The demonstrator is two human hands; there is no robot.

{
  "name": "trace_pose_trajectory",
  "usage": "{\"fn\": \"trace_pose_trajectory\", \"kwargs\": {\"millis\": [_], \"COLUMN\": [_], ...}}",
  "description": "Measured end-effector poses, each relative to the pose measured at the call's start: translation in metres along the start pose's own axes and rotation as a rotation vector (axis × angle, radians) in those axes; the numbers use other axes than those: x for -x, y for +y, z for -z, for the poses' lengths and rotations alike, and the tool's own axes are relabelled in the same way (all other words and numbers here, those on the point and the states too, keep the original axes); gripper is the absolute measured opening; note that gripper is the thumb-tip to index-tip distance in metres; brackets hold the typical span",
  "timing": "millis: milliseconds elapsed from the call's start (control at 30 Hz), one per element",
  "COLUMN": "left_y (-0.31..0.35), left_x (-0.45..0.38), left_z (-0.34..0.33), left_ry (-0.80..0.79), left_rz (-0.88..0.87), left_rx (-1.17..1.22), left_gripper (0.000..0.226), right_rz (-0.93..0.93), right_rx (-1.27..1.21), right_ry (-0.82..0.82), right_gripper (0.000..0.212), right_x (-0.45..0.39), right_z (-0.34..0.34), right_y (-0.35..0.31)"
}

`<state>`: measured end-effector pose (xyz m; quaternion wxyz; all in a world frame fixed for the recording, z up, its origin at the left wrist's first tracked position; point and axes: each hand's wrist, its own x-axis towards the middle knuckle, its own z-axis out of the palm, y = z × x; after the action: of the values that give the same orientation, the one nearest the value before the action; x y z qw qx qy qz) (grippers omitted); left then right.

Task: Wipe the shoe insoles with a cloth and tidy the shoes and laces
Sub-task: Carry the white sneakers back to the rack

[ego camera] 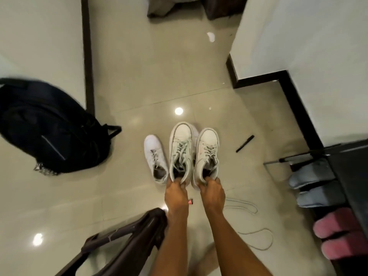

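Two white laced sneakers are held side by side over the tiled floor, toes pointing away from me. My left hand grips the heel of the left sneaker. My right hand grips the heel of the right sneaker. A third white sneaker lies on the floor just left of them. Part of a fourth shoe shows behind the held pair. A loose white lace curls on the floor to the right of my right forearm. No cloth is visible.
A black backpack lies at the left. A dark bag sits at bottom left. A black pen lies to the right. Grey slippers and pink slippers sit on a shoe rack at the right wall. A small red item lies between my wrists.
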<state>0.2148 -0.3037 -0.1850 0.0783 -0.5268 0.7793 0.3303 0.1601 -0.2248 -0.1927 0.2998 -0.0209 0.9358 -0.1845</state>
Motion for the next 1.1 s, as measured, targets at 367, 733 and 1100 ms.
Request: {"fn": "trace_pose_trajectory", "kwargs": {"millis": [367, 733, 1100], "left_y": [0.163, 0.299, 0.354], "left_x": [0.119, 0.196, 0.182], "left_z": [-0.046, -0.141, -0.199], "left_ry": [-0.170, -0.449, -0.417], "left_rz": [-0.537, -1.007, -1.162], "left_rx": [-0.079, -0.340, -0.551], "left_gripper": [0.023, 0.022, 0.022], "right_rz": [-0.352, -0.719, -0.758], "right_rx": [-0.225, -0.391, -0.430], "right_ry": [0.353, 0.455, 0.428], "right_gripper": [0.021, 0.027, 0.028], "right_x": [0.030, 0.046, 0.005], "right_z": [0.165, 0.254, 0.271], "right_y": [0.113, 0.259, 0.287]}}
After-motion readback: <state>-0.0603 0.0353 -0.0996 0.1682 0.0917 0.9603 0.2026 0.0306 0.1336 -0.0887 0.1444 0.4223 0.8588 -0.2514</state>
